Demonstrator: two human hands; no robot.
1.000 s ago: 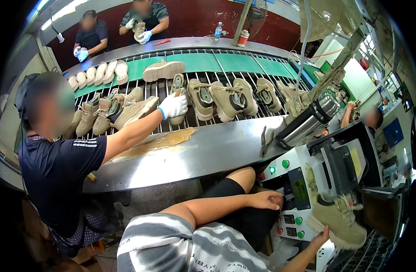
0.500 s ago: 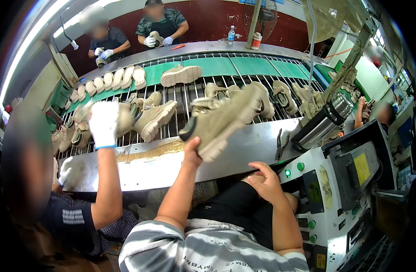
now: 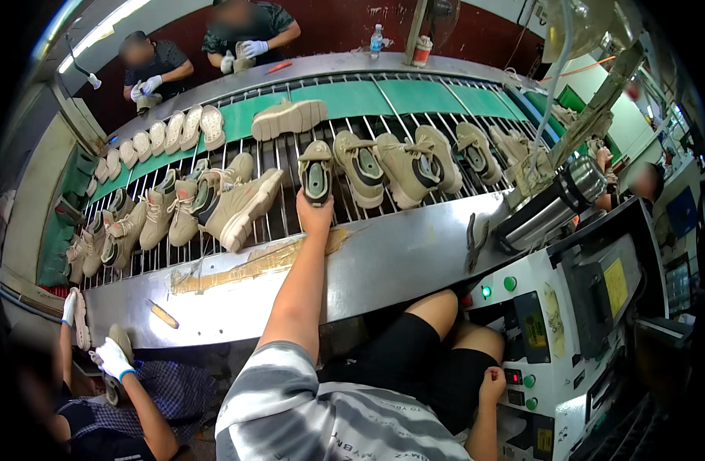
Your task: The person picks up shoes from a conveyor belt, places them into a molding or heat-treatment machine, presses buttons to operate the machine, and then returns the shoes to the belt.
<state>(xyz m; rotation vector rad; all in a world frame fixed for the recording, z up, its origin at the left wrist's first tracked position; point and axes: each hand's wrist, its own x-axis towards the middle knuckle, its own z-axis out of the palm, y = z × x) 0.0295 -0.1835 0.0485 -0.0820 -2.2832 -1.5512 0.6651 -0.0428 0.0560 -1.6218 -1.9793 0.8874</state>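
Our left hand (image 3: pixel 317 213) is closed on the heel of a beige sneaker (image 3: pixel 315 165) at the near edge of the rod conveyor (image 3: pixel 387 98); released unevenly, it could tip into the neighbouring sneaker (image 3: pixel 358 170). Our right hand (image 3: pixel 492 385) is curled; whether around anything, we cannot tell.

Gripping a shoe (image 3: pixel 315 167) by its heel with the left hand (image 3: pixel 316 213), near other shoes (image 3: pixel 358 184). Holding the right hand (image 3: pixel 491 384), loosely curled, just beside a machine (image 3: pixel 567 346). Facing a ledge (image 3: pixel 398 253) with pliers (image 3: pixel 472 244) beside a flask (image 3: pixel 538 216) and, beyond, a green belt (image 3: pixel 421 96) bearing soles (image 3: pixel 212 128).
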